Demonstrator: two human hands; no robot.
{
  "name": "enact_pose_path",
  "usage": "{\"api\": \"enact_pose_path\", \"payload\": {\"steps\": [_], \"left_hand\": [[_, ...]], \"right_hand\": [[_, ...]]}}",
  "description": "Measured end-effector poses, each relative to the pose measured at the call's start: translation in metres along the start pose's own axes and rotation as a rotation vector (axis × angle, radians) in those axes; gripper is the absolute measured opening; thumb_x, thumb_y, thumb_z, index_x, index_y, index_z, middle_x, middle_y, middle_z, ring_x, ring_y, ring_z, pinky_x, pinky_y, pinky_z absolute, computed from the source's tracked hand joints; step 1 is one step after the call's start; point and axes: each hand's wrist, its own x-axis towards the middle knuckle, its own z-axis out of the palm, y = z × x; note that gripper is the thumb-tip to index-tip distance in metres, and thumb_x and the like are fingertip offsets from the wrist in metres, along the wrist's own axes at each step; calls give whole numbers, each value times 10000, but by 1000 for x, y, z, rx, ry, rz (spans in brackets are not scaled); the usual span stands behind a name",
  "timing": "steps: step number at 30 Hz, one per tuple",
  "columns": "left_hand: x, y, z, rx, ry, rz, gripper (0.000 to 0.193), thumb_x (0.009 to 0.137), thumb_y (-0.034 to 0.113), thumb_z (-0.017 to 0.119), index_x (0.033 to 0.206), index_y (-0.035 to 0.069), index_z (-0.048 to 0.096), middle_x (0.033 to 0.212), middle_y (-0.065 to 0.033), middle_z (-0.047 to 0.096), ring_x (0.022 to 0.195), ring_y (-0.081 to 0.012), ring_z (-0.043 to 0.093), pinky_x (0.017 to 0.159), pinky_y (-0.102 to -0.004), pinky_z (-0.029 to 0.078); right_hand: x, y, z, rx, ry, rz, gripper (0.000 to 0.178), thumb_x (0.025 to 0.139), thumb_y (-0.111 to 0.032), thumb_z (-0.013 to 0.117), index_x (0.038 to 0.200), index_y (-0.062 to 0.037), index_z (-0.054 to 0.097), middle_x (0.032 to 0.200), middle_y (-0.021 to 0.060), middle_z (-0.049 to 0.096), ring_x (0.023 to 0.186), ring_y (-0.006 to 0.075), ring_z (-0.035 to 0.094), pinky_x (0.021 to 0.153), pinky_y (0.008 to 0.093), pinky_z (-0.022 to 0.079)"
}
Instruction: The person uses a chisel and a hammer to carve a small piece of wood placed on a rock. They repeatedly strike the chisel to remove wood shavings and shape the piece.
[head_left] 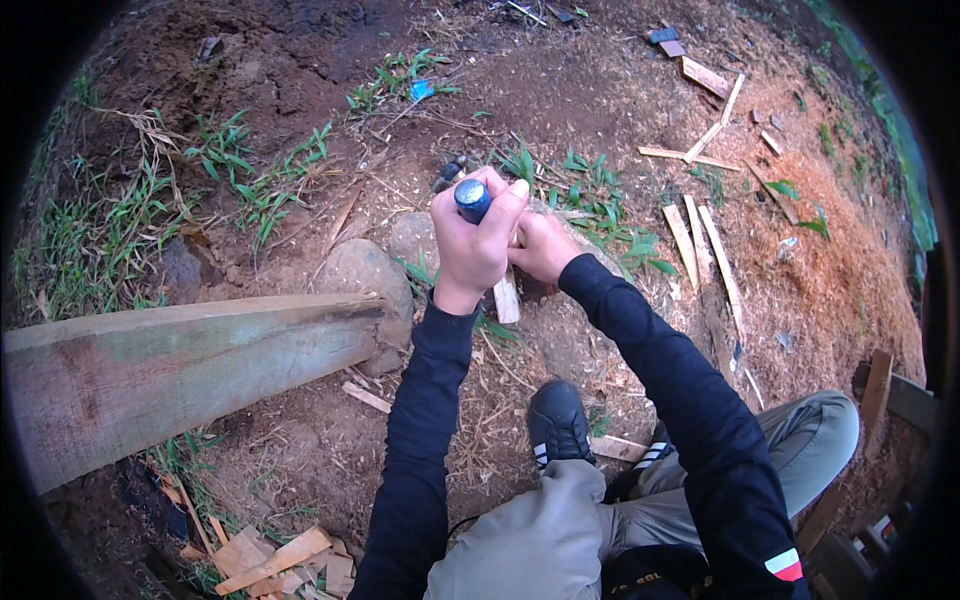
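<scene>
Both my hands are together above the ground near the middle of the head view. My left hand (pixel 470 245) is wrapped round a blue cylindrical handle (pixel 472 201), whose pale round end points up at me. The rest of that tool is hidden, so its kind does not show. Just beyond the fist is a small dark object with a brassy part (pixel 449 176); whether it joins the handle I cannot tell. Pressed close beside the left one, my right hand (pixel 545 248) is closed, with its contents hidden. Below them a short strip of wood (pixel 507 298) shows.
A thick wooden beam (pixel 190 365) comes in from the left, its end by a rounded stone (pixel 365 272). Wood strips (pixel 722 260) and sawdust (pixel 850 270) lie to the right. Offcuts (pixel 285 560) are piled at lower left. My shoe (pixel 558 420) stands below my hands.
</scene>
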Motion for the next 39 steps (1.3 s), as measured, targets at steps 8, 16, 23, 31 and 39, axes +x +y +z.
{"api": "enact_pose_path", "payload": {"steps": [8,16,23,31,39], "left_hand": [[-7,-3,4,5,65,-8,297,859,67,644,624,44,465,587,43,455,549,-39,402,499,-255,319],[-8,0,1,75,-5,47,277,865,76,641,638,45,485,532,7,483,485,-68,450,459,-282,343],[-10,4,-7,-12,-26,69,316,897,17,573,644,72,393,547,44,415,453,-23,358,421,-228,263],[-11,4,-9,124,-50,118,302,870,63,617,617,55,452,551,19,466,472,-53,438,442,-252,328],[-13,0,-12,158,-10,138,259,827,82,647,612,44,507,506,-22,496,446,-131,519,462,-306,395]], "right_hand": [[0,10,-1,-28,123,-113,332,746,-243,789,786,-3,563,719,180,627,668,362,634,624,431,492],[-13,-45,-105,-211,102,90,430,928,-382,651,741,-9,544,620,125,544,513,233,532,510,388,440],[-47,-95,-184,-311,18,-54,375,1009,-310,518,800,2,521,593,150,452,473,298,449,495,417,347],[-75,-160,-195,-427,-71,-173,268,988,-248,555,859,-18,508,577,151,440,496,342,493,502,432,360],[-74,-202,-207,-588,-76,-332,251,951,-242,608,871,-20,523,589,136,471,525,324,544,495,429,401]]}}
